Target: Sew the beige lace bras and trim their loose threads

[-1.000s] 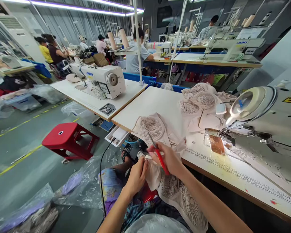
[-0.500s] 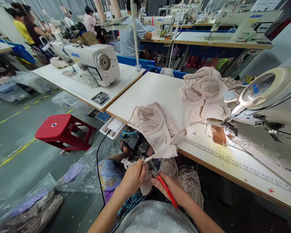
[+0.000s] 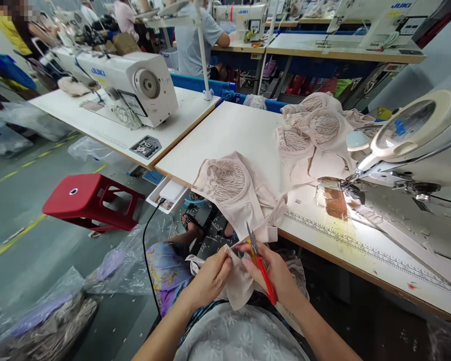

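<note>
A pale pink lace bra (image 3: 225,181) lies over the table's front edge, its lower end hanging toward my lap. My left hand (image 3: 211,276) is closed, pinching the light fabric at that end. Red-handled scissors (image 3: 265,281) rest in my closed right hand (image 3: 280,276), blades pointing up and away beside the cloth. The fingertips of that hand are at a strip of the bra; whether they grip it I cannot tell. A loose pale flap (image 3: 238,288) droops between both hands, above my lap.
A lit sewing machine (image 3: 417,200) with a magnifier stands at the right, beside a pile of bras (image 3: 319,128). Another sewing machine (image 3: 135,85) is on the left table. A red stool (image 3: 86,200) stands on the floor. People sit farther back.
My right hand has moved up close to my left, and the scissors' blades have swung upward, off the strip. The view has shifted slightly; my left hand still pinches the fabric.
</note>
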Motion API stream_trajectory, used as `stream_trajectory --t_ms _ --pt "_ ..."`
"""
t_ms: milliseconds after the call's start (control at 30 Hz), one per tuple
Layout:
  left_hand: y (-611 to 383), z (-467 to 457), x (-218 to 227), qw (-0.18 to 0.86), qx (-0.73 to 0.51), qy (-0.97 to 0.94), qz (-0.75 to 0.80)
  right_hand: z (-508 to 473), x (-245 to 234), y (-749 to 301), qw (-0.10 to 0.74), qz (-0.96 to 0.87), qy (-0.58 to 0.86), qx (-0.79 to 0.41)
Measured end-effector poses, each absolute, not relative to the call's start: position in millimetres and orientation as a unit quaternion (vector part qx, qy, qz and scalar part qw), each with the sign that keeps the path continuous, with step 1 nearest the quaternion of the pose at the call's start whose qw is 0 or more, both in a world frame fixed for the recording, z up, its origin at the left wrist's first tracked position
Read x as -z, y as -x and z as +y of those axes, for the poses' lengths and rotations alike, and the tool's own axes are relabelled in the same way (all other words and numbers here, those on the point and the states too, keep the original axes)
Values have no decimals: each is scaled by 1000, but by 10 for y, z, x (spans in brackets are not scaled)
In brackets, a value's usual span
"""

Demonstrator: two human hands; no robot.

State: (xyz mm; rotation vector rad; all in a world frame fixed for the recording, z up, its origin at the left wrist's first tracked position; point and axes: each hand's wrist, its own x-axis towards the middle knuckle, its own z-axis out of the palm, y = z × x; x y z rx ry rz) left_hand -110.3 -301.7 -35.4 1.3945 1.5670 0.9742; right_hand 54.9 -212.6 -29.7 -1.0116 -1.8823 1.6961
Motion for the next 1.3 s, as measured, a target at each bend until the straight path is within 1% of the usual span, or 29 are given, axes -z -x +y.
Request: stream_trajectory --t_ms 133,267,333,500,667,800,933,1067,1167,1300 --pt "1097 -3030 297 443 -404 -547 584 -2107 390 -477 155 -573 368 -716" --pt "1118 -3054 320 458 -395 -549 577 -2147 442 -423 127 -500 379 -768" --pt "1111 -3070 345 454 -393 -549 581 -2157 455 -415 135 -497 384 -767" --pt "1027 -3139 447 406 -392 -539 625 -2174 505 -440 154 -512 398 -745" --pt "975 -3191 539 393 -377 -538 643 -2217 503 -444 155 -517 388 -747" --pt "988 -3189 519 419 -373 -519 645 -2302 494 -419 156 -509 396 -748" --pt "1013 -3195 442 452 -407 -490 625 -2371 477 -472 187 -558 398 -704" --pt "1078 -3253 378 462 -463 -463 599 -2304 379 -651 213 -616 335 -680" --pt "1135 -3321 340 433 -491 -476 588 -2199 283 -781 185 -631 270 -703" --pt "1166 -3381 273 402 -488 -536 560 -2098 219 -820 147 -625 212 -737"
